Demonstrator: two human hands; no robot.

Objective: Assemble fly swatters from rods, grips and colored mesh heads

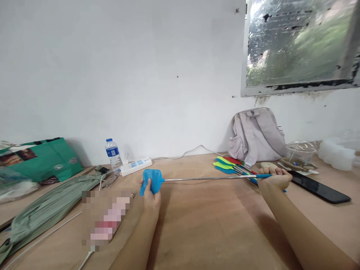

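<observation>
A blue fly swatter (156, 179) with a thin metal telescopic rod stretches level between my hands above the table (202, 228). My left hand (152, 197) pinches its perforated head, thumb on the near face. Around the blue handle at the other end, the fingers of my right hand (274, 179) are wrapped. The rod is drawn out long. Behind my right hand lies a pile of more fly swatters (229, 165) with green, blue and red heads; their handles are partly hidden by that hand.
At right are a black phone (320, 187), a plastic cup (300, 152) and a pale backpack (255, 137) against the wall. To the left stand a water bottle (113, 153), power strip (136, 166), green bag (53, 161), grey-green fabric bag (53, 213) and a blurred-out pink item (111, 219) with a cable.
</observation>
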